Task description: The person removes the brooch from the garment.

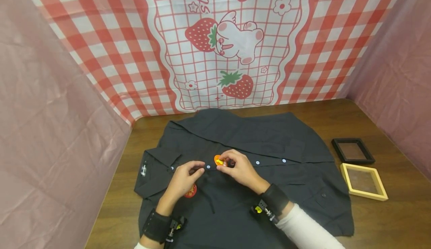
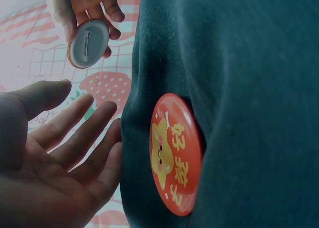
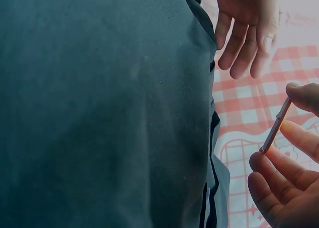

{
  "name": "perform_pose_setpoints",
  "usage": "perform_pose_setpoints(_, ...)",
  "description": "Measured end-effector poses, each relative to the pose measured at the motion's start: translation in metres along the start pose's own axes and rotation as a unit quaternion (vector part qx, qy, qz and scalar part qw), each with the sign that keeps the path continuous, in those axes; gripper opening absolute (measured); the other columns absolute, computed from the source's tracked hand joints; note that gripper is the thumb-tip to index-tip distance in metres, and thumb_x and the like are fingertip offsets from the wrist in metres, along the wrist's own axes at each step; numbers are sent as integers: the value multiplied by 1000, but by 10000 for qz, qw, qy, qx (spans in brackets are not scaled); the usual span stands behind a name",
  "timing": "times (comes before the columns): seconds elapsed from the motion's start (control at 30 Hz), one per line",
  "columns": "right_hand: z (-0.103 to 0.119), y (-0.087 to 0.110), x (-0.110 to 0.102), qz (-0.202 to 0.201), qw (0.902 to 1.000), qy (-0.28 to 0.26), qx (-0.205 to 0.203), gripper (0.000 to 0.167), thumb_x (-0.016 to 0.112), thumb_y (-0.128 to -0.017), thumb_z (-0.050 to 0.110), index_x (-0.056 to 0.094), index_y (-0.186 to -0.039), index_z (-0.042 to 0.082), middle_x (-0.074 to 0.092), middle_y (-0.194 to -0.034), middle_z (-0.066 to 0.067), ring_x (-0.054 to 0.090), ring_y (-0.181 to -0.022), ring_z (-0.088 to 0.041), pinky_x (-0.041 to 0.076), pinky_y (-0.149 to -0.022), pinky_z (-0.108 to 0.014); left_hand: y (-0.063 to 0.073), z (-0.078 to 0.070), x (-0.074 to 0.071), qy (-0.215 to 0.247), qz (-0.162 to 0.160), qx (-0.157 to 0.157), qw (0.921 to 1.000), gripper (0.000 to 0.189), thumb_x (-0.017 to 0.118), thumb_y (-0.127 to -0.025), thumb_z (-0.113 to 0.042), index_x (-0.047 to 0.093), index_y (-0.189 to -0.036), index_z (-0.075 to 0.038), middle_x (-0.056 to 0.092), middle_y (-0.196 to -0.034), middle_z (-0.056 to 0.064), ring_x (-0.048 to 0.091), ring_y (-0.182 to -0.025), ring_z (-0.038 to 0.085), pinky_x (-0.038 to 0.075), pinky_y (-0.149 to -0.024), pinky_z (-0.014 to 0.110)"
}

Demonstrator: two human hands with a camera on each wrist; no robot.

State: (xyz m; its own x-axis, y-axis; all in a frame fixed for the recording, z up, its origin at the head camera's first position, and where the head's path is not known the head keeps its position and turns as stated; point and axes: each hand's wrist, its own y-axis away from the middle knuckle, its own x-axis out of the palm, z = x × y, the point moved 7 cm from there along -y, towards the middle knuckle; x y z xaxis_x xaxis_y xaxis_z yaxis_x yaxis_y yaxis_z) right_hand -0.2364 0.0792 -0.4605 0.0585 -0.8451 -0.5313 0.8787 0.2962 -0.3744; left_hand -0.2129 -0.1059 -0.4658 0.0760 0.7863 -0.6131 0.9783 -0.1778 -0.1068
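A dark button-up shirt (image 1: 232,204) lies spread on the table, its collar toward the left. Over the shirt, my right hand (image 1: 240,168) pinches a round orange pin badge (image 1: 217,160) between thumb and fingers. The left wrist view shows the grey back of this pin badge (image 2: 88,44) with its pin bar; edge-on, the badge (image 3: 275,126) appears in the right wrist view. My left hand (image 1: 183,178) hovers over the shirt near the collar, fingers loosely extended, holding nothing. A red badge (image 2: 174,155) with a yellow star sits on the shirt front, partly hidden by my left wrist in the head view.
Toward the right of the wooden table (image 1: 397,219) lie a black frame (image 1: 370,155) and a pale yellow frame (image 1: 381,183). A strawberry-patterned cloth (image 1: 232,65) hangs behind the table, with pink cloth at both sides.
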Motion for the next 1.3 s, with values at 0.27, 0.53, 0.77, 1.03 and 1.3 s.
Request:
perform_pose_setpoints(0.27, -2, 0, -4, -51, 10000, -58, 52, 22, 83, -76, 17, 72, -95, 11, 68, -97, -3, 60, -76, -14, 53, -67, -27, 0, 0, -2, 11, -61, -20, 10000, 25, 66, -93, -16, 69, -115, -7, 71, -113, 9, 67, -107, 24, 53, -95, 43)
perform_pose_setpoints(0.53, -1, -1, -11, -139, 9998, -88, 144, 23, 83, -76, 16, 72, -96, 11, 68, -98, -4, 60, -77, -17, 54, -67, -31, 0, 2, -3, -13, -110, -84, 9999, 25, 65, -93, -15, 68, -116, -6, 70, -114, 9, 66, -109, 26, 53, -96, 44)
perform_pose_setpoints(0.77, -2, 0, -14, -147, 9998, -68, 135, 23, 82, -77, 16, 72, -97, 10, 69, -98, -4, 62, -79, -18, 55, -68, -32, 0, 2, -4, -52, -140, -126, 9998, 24, 66, -93, -16, 69, -115, -8, 71, -114, 9, 66, -109, 25, 52, -96, 44)
perform_pose_setpoints(1.03, -5, -1, -18, -263, 9996, -76, 92, 23, 83, -76, 17, 72, -96, 11, 69, -97, -2, 61, -77, -15, 53, -68, -25, 2, 5, -5, -151, -149, -143, 9997, 24, 66, -92, -17, 69, -115, -8, 70, -114, 8, 65, -110, 26, 51, -97, 46)
perform_pose_setpoints(1.3, -8, -2, -32, -464, 9985, -192, 210, 23, 82, -77, 14, 72, -96, 9, 69, -97, -5, 62, -79, -16, 55, -71, -26, 3, 8, -12, -457, -462, -366, 9972, 25, 66, -92, -20, 70, -114, -10, 68, -120, 12, 62, -115, 34, 48, -98, 53)
